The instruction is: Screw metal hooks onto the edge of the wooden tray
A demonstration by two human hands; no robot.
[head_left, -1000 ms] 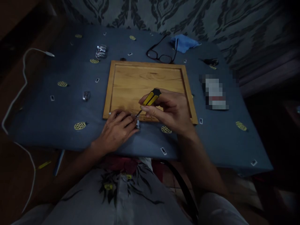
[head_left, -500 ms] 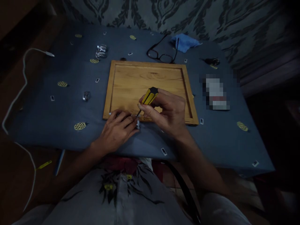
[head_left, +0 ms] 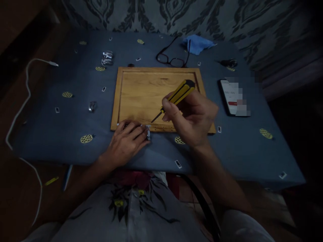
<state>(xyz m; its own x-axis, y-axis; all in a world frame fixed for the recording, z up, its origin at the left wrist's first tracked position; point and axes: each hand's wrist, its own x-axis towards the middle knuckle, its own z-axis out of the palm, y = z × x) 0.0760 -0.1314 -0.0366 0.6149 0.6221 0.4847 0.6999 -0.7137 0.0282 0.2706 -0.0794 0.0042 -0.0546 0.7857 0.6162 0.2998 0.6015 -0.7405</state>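
Note:
A shallow wooden tray or framed panel [head_left: 115, 101] lies on the cloth-covered table, with small dark holes along its front edge. My left hand [head_left: 128, 141] rests over the front left part of that edge, fingers bent and pressing a shiny metal fitting [head_left: 148, 132] against the wood. The fingers partly cover the fitting. In my right hand [head_left: 195, 117] is a screwdriver [head_left: 181, 92] with a yellow and black handle, gripped between thumb and fingers. Its tip points down and left, just above the wood and slightly apart from the fitting.
Another metal fitting [head_left: 92, 106] lies left of the panel, and more fittings [head_left: 107, 58] lie behind it. Glasses [head_left: 174, 62] and a blue cloth [head_left: 199, 44] are at the back. A phone [head_left: 230, 97] lies on the right. A white cable [head_left: 27, 84] runs along the left.
My right hand has moved right and lifted the screwdriver, its tip coming away from the fitting and its handle tilting more to the right. My left hand stays in place.

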